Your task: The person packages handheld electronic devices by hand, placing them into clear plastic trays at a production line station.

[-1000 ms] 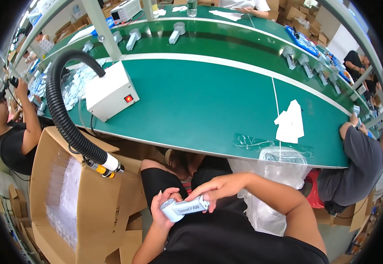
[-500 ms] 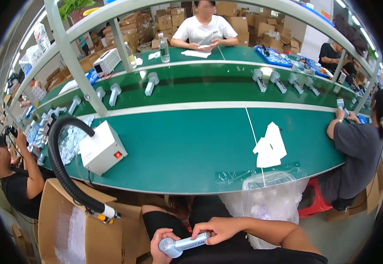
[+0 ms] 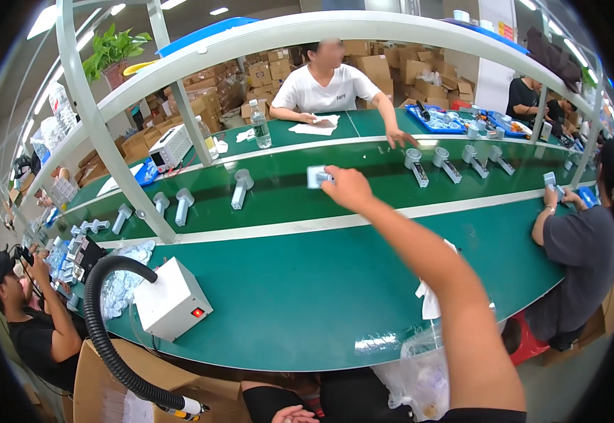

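Right hand [image 3: 349, 189] holds pale device [image 3: 316, 178] at green belt [image 3: 278, 201]; left hand [image 3: 295, 414] low.

Pale blue device [image 3: 316, 177], seemingly end-on to view, held over the green belt [image 3: 286, 201].

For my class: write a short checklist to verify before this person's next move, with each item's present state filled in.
1. Right hand holding the pale blue device: ok.
2. Pale blue device resting on the green belt: cannot tell; the hand hides part of it.
3. Pale blue device apart from the nearest grey device to its left: ok.
4. Co-worker's hand apart from the right hand: ok.
5. Whole left hand in view: not ok; the lower edge cuts it off.
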Tool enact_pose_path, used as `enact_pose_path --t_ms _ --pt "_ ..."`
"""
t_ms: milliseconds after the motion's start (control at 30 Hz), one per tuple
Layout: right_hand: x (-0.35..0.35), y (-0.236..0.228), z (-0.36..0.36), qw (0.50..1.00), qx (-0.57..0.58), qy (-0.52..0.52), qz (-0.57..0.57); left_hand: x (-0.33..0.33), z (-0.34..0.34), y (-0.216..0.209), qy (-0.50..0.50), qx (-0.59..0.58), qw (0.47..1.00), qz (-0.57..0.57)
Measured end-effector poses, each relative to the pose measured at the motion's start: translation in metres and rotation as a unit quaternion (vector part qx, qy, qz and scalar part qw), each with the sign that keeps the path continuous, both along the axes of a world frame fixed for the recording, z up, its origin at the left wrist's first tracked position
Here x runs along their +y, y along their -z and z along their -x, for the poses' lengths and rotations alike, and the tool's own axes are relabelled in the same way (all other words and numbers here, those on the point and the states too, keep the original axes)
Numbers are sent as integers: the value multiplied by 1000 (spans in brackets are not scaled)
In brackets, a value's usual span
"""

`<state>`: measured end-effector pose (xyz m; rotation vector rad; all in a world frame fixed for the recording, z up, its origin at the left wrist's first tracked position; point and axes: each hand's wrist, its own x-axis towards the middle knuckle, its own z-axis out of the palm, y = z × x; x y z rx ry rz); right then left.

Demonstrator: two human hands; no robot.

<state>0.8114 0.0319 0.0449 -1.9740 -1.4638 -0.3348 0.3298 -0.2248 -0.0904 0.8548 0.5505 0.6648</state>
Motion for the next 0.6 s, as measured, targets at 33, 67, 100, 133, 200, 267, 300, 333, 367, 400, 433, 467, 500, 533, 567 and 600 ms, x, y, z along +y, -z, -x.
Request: enact_pose_path --t_ms 33,67,100,133,200,267,300,333,367,400,433,467,500,533,567,600 --pt "21 27 -3 999 -17 34 -1 1 -4 0 7 12 1000 -3" --pt "37 49 -7 997 -35 69 -2 5 -6 6 16 19 1000 -13" --pt "46 66 -8 994 -33 103 29 5 -3 11 22 28 999 -21" --pt "51 85 -11 992 -39 120 21 6 0 14 24 39 999 -27" --pt "53 109 -12 989 -78 122 18 1 7 14 -8 61 998 -10" --pt "54 100 -2 993 -58 99 1 -6 15 11 -47 96 994 21" --pt "56 100 -7 994 -66 93 -5 -5 14 16 -43 96 994 25" --pt "58 103 -5 993 -69 99 9 -6 14 23 -51 101 993 34" --pt "59 105 -3 991 -74 106 22 -6 12 27 -58 105 992 43" --pt "60 108 -3 993 -63 99 30 -4 7 28 -53 104 992 43" --pt "59 110 -5 992 -65 103 30 -3 0 27 -52 100 993 43" --pt "58 110 -8 993 -64 95 16 0 -7 26 -52 96 993 42" --pt "59 110 -7 995 -62 81 2 1 -11 25 -54 94 993 41" --pt "59 109 -6 995 -65 77 -2 2 -15 23 -51 97 994 30" --pt "58 108 -5 995 -44 88 15 4 -19 21 -50 100 994 19" --pt "59 105 -4 995 -24 95 31 5 -21 20 -61 96 993 17"
